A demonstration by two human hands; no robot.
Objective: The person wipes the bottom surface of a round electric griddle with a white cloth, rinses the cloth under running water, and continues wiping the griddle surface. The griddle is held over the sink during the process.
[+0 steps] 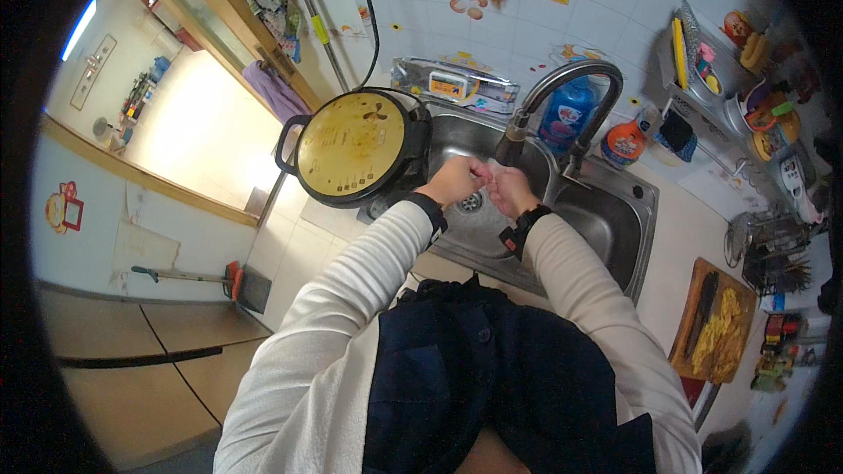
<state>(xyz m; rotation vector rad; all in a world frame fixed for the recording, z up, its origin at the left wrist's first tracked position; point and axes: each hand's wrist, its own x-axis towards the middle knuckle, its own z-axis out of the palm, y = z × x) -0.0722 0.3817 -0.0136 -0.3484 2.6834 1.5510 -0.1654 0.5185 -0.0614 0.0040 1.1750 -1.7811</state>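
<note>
My left hand [456, 179] and my right hand [511, 191] meet under the pull-down head [511, 145] of a curved metal kitchen faucet [571, 66]. They are above the larger bowl of a stainless steel double sink [471, 237]. Fingers of both hands are bent close together around something pale and translucent [494, 170]; whether it is running water or a small thing I cannot tell. Below them shows the drain strainer [470, 203]. Each wrist wears a black band.
A round electric griddle with a yellow lid [349, 145] stands left of the sink. Behind the faucet are a blue detergent bottle [568, 115] and an orange-labelled bottle [624, 143]. At right, a wooden cutting board [690, 306] bears sliced yellow food [718, 336] and a long dark item [703, 313].
</note>
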